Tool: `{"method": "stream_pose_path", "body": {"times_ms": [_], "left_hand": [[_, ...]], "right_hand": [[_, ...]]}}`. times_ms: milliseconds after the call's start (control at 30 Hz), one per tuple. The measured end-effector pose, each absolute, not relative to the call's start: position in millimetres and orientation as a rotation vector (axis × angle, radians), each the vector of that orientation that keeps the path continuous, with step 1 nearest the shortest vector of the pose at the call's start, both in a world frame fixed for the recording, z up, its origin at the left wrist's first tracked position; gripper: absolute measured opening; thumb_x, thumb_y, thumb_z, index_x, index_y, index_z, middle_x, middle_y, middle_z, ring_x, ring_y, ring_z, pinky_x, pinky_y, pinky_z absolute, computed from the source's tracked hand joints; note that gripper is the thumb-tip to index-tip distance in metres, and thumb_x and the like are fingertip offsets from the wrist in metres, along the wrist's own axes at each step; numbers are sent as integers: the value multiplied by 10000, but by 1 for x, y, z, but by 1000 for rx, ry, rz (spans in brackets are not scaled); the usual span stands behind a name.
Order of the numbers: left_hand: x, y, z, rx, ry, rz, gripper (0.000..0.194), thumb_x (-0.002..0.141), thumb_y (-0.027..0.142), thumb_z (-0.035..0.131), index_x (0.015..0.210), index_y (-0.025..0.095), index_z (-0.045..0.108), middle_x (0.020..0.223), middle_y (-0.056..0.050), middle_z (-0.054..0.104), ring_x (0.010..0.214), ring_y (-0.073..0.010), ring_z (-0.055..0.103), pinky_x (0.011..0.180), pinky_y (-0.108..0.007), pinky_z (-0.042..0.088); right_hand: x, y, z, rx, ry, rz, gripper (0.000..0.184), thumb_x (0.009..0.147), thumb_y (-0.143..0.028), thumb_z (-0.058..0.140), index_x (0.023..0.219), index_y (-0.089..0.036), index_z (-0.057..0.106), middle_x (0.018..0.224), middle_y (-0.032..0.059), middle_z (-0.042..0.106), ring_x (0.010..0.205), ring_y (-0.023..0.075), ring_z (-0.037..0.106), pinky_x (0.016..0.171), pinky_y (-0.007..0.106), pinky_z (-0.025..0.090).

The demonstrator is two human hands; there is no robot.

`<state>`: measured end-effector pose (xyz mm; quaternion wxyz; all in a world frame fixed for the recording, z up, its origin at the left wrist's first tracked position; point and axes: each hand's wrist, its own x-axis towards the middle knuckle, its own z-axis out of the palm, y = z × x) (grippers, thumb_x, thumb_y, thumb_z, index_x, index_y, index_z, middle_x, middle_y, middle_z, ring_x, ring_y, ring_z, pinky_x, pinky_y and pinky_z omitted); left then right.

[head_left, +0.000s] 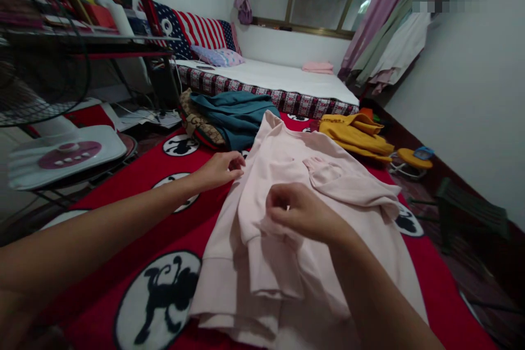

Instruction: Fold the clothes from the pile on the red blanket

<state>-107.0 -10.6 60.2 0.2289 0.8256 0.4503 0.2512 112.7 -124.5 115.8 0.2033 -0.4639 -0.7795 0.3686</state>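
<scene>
A pale pink sweatshirt [353,229] lies spread out before me, its neckline away from me and its hem toward me. One sleeve is folded across the upper body on the right. The other runs down the left side, its cuff [273,273] near the hem. At the left edge, my left hand [221,169] has its fingers curled in a pinch on the cloth. Over the left sleeve, my right hand [301,210] is closed, with thumb and fingers bent together at the cloth; its fingertips are partly hidden and slightly blurred.
Beneath is a red blanket [118,240] with monkey prints. Behind the sweatshirt lie a teal garment [238,115], a brown patterned bag [205,123] and a folded yellow garment [356,136]. A fan base [68,153] stands left; a stool [414,158] stands right. A bed [279,76] is farther back.
</scene>
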Motion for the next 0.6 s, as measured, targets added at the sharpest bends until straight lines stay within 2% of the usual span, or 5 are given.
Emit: {"method": "stream_pose_path", "body": {"times_ms": [133,267,367,500,600], "left_hand": [[-127,-65,74,2234,969,312,150,813,237,581,856,167,707,789,-15,695,728,-151,627,667,-221,451],[-130,-115,90,2423,749,107,144,830,168,578,902,208,697,1025,-32,661,890,-155,617,773,-216,437],[-128,-139,100,2505,731,-47,144,829,119,553,839,208,667,1011,-27,640,882,-150,611,751,-209,430],[-128,-161,104,2527,783,-175,120,799,126,566,832,213,642,914,-27,633,785,-149,612,670,-212,438],[-134,-171,105,2601,844,-174,121,798,150,562,792,230,654,834,-17,642,709,-142,601,631,-207,442]], "right_hand": [[140,-113,129,-1267,-1718,1104,168,769,-333,605,754,-171,564,575,-37,535,484,93,475,465,215,376],[141,-131,138,-1271,-2251,982,230,720,-337,720,882,-189,653,773,4,654,664,125,589,574,223,415],[117,-153,130,-1314,-2712,685,388,644,-315,791,1001,-222,670,875,25,702,735,176,630,601,253,389],[83,-164,109,-1385,-2983,304,137,733,-182,645,855,-142,693,833,101,711,721,219,646,556,279,319],[83,-157,109,-1323,-2915,362,91,716,-148,613,757,-171,691,743,60,704,665,180,624,538,267,272]]}}
